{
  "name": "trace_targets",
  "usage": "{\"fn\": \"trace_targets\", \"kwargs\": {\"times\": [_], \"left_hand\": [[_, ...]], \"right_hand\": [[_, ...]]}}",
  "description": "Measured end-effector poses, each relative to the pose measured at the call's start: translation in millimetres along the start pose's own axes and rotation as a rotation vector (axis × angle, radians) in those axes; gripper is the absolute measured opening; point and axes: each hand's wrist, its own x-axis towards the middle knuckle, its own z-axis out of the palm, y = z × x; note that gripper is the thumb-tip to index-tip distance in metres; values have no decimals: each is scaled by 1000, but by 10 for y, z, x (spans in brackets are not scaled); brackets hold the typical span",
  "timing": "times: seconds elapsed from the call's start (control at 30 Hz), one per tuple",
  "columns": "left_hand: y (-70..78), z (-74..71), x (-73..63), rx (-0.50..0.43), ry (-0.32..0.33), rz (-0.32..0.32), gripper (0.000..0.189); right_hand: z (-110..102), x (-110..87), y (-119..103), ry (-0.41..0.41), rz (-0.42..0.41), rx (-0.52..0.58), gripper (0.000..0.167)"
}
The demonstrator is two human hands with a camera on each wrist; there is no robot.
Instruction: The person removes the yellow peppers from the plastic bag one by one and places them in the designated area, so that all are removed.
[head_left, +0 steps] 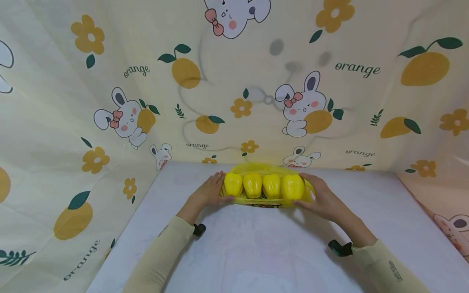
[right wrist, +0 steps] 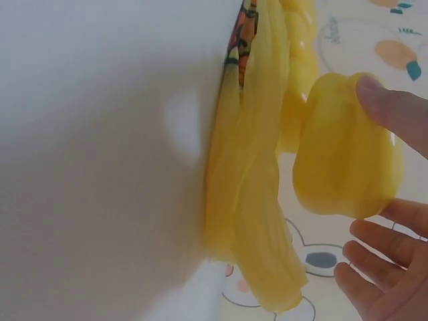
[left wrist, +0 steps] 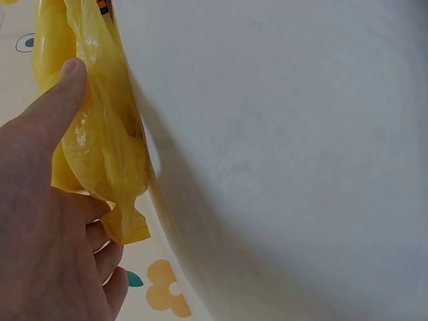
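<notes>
Several glossy yellow bell peppers [head_left: 253, 186] stand in a row on a crumpled yellow plastic bag [head_left: 256, 167] with a dark and orange print. My left hand [head_left: 212, 190] is at the row's left end. In the left wrist view its thumb lies on the near side of the bag [left wrist: 107, 144] and the fingers curl around the far side, with a pepper's shape behind the film. My right hand [head_left: 322, 199] pinches the rightmost bell pepper [right wrist: 344, 150] between thumb and fingers. In the right wrist view this pepper appears beside the loose end of the bag.
The pale table [head_left: 234, 248] extends toward me from the bag. Behind it hangs a cream cloth [head_left: 227, 142] printed with rabbits, oranges and flowers, which also rises along the left and right sides. Dark wrist-worn devices [head_left: 340, 248] sit at both cuffs.
</notes>
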Motion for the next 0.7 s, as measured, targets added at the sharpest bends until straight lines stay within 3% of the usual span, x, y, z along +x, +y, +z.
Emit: {"fn": "trace_targets", "kwargs": {"times": [0.7], "left_hand": [[-28, 25, 43, 15, -7, 3, 113]], "right_hand": [[100, -253, -70, -40, -17, 0, 95]]}}
